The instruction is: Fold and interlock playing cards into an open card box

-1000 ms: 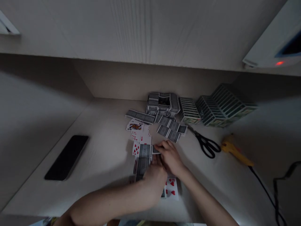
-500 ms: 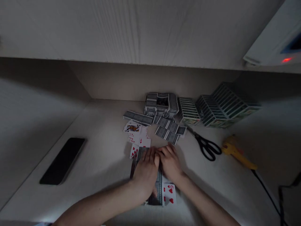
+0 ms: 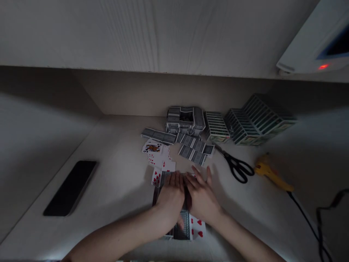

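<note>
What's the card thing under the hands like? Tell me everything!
The dark-patterned piece of overlapping, papery playing cards shows mostly backs; a white card with red hearts sticks out at its near right. It sits on the pale tabletop. The left hand and right hand hide its middle and seem to touch it.

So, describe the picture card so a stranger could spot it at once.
On the desk, look beyond the left hand to the face-up cards. The picture card lies at their far end, in front of a strip of patterned card backs. Its printed orange figure sets it apart from neighbours showing red marks.
</note>
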The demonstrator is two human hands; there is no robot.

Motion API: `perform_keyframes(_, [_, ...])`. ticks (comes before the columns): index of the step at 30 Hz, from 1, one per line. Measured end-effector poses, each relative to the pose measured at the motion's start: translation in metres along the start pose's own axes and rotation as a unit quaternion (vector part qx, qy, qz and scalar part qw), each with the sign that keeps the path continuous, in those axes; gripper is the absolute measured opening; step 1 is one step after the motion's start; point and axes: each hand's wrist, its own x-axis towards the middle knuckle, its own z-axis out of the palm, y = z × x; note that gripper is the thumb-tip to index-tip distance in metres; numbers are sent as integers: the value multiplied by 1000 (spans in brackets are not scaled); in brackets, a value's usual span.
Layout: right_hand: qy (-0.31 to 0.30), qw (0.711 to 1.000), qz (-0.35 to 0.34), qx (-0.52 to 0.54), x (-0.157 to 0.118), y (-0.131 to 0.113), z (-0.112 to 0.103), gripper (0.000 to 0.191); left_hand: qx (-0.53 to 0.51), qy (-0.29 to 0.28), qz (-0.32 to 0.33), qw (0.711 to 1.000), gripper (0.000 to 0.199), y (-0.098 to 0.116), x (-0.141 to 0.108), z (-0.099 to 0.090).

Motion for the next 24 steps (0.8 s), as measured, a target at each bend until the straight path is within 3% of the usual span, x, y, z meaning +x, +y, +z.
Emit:
perform_keyframes(4, [-19, 999, 35, 3, -3, -8, -5, 59, 2, 2, -3, 1000, 131, -1, -2, -1])
perform_keyframes(12, [-29, 998, 53, -10, 3, -15, -7, 59, -3, 36, 10, 999, 128, -1, -1, 1])
perform_keyframes(24, [0, 996, 59, -63, 19, -10, 2, 64, -30, 90, 23, 995, 122, -12, 17, -3])
